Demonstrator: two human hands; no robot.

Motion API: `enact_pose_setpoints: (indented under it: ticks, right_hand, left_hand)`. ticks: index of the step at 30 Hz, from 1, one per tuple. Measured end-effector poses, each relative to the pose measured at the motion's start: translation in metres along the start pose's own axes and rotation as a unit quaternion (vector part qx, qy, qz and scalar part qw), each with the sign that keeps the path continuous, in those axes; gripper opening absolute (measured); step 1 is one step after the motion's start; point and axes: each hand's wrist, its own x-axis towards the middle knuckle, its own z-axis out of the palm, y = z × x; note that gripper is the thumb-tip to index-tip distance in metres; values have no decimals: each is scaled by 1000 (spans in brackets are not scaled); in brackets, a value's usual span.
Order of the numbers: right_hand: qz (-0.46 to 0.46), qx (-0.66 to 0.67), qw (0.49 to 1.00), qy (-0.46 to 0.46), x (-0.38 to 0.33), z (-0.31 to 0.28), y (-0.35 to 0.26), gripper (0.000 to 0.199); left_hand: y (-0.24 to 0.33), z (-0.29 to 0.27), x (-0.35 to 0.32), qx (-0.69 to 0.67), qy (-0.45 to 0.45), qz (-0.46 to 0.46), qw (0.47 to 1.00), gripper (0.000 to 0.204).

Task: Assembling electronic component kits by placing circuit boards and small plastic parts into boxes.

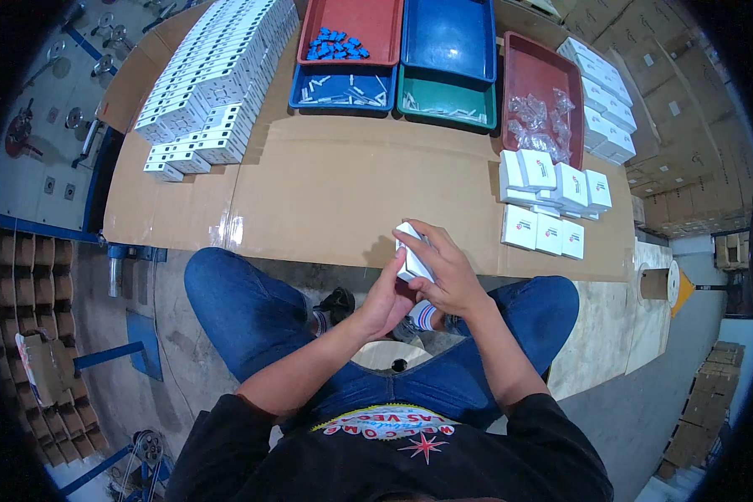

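Between my two hands, just above the table's near edge, is a small white box (413,261). My left hand (385,299) closes on its lower left side with the thumb along it. From the right, my right hand (450,272) wraps over the box, fingers across its top and thumb below. Part of the box is hidden by the fingers. Similar white boxes (520,227) lie in a low pile on the table's right side, several of them stacked. Long stacked rows of white pieces with dark openings (194,113) stand at the far left.
Cardboard covers the table (335,192). At its back are a red tray (376,21) with blue pieces, a blue tray (343,107) and a green tray (448,120) with small light parts, an upper blue tray (448,38), and a red tray (540,63) with clear plastic bags.
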Motion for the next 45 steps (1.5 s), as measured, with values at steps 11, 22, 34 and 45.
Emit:
enact_pose_setpoints:
  ticks: [11,22,34,45]
  right_hand:
    - [8,-11,1000,-5,-2,12,8,77]
    - [121,182,976,2,-9,22,0,70]
    - [140,179,974,23,-10,14,2,60]
    - [135,138,981,19,-10,13,2,58]
  left_hand:
    - [16,-23,8,-5,33,-12,999,64]
    - [16,-12,11,109,80,164,977,45]
    - [15,-23,16,123,82,138,979,58]
    - [39,-18,12,7,61,11,998,72]
